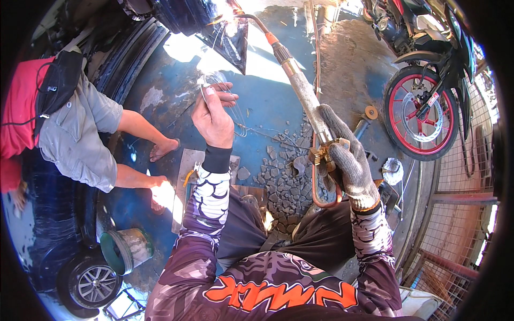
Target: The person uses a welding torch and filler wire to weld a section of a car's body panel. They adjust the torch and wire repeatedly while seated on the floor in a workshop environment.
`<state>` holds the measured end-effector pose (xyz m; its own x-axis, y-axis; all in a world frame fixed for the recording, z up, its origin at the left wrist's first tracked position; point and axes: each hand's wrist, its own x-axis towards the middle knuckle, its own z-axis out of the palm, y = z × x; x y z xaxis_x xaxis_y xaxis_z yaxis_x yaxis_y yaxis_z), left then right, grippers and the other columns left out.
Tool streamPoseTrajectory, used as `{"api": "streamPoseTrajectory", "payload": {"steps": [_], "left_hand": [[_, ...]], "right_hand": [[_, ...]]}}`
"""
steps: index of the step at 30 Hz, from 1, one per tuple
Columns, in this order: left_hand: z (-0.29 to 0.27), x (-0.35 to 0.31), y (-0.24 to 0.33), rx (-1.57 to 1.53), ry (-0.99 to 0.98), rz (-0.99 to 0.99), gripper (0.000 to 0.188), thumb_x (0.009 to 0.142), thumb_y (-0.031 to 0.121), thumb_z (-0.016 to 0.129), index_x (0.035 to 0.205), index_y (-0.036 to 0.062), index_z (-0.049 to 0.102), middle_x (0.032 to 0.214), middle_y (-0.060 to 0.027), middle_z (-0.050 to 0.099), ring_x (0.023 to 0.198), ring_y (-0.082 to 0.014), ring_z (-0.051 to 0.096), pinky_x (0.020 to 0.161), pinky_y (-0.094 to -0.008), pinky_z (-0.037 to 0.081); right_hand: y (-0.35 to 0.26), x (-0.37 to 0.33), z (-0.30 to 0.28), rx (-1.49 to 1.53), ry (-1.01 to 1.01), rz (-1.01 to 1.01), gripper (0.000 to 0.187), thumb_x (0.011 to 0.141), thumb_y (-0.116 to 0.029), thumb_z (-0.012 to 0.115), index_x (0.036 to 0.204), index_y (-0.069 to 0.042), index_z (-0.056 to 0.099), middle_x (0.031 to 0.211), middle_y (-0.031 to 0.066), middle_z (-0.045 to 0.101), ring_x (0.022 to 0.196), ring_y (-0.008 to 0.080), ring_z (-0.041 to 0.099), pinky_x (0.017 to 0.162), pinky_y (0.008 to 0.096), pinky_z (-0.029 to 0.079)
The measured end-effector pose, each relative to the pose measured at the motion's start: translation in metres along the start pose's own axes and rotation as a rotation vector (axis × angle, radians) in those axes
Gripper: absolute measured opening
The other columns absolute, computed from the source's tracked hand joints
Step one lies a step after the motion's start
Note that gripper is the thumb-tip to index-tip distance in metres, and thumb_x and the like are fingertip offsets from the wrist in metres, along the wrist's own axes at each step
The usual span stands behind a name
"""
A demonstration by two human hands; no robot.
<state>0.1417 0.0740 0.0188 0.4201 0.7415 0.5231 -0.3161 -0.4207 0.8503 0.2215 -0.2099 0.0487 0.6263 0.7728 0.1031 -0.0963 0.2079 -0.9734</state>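
Observation:
My right hand (347,158), in a grey knitted glove, grips the handle of a gas torch (302,88). The torch's long tube reaches up and left to a bright glare at a dark metal part (227,37). A red hose (326,200) loops below the glove. My left hand (213,117) is bare and pinches a thin wire rod (238,125) that curves toward the glare. Both forearms wear patterned purple sleeves.
Another person (75,123) in grey shorts and sandals crouches at left on the blue floor. A motorcycle (425,96) with a red-rimmed wheel stands at right beside a mesh fence (460,230). Broken stones (286,184), a bucket (128,249) and a car wheel (91,281) lie nearby.

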Motion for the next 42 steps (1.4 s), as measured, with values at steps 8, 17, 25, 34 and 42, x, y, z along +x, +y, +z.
{"api": "streamPoseTrajectory", "payload": {"steps": [8,17,25,34,42], "left_hand": [[0.0,0.0,0.001,0.0,0.003,-0.007,0.052,0.111,0.028,0.039,0.085,-0.008,0.067,0.102,-0.0184,0.074,0.077,-0.0242,0.074,0.066,-0.0322,0.059],[0.0,0.001,0.0,-0.001,0.008,-0.02,0.053,0.111,0.028,0.038,0.086,-0.008,0.067,0.102,-0.0181,0.075,0.077,-0.0239,0.074,0.066,-0.0319,0.059],[-0.002,-0.001,0.001,-0.001,0.009,-0.013,0.052,0.111,0.028,0.038,0.086,-0.0077,0.067,0.102,-0.0181,0.075,0.077,-0.0237,0.074,0.066,-0.0316,0.059],[-0.003,0.0,0.0,0.0,0.003,-0.02,0.053,0.112,0.029,0.039,0.086,-0.0076,0.067,0.103,-0.0185,0.074,0.077,-0.0237,0.074,0.066,-0.0317,0.059],[-0.003,0.001,-0.001,-0.01,0.008,-0.02,0.053,0.112,0.029,0.039,0.086,-0.008,0.067,0.103,-0.0187,0.074,0.078,-0.0236,0.074,0.066,-0.0316,0.059]], "right_hand": [[-0.001,-0.001,0.0,-0.002,0.011,0.021,0.077,0.096,-0.029,0.066,0.16,0.004,0.037,0.161,0.0176,0.046,0.146,0.0206,0.044,0.122,0.0345,0.03],[-0.001,-0.001,0.001,0.002,0.012,0.008,0.077,0.096,-0.028,0.067,0.16,0.003,0.038,0.159,0.017,0.048,0.141,0.0185,0.047,0.119,0.0332,0.033],[-0.008,-0.006,0.005,0.064,0.015,0.068,0.076,0.098,-0.028,0.067,0.161,0.001,0.037,0.152,0.0095,0.054,0.093,0.0061,0.06,0.084,0.0235,0.05],[-0.002,-0.003,0.001,0.044,0.007,0.038,0.074,0.098,-0.027,0.066,0.16,0.002,0.038,0.158,0.0128,0.049,0.127,0.0131,0.054,0.108,0.0285,0.042],[0.002,-0.002,-0.001,0.006,0.0,0.002,0.075,0.098,-0.027,0.067,0.16,0.003,0.038,0.16,0.0157,0.048,0.137,0.017,0.05,0.116,0.0322,0.036]]}}
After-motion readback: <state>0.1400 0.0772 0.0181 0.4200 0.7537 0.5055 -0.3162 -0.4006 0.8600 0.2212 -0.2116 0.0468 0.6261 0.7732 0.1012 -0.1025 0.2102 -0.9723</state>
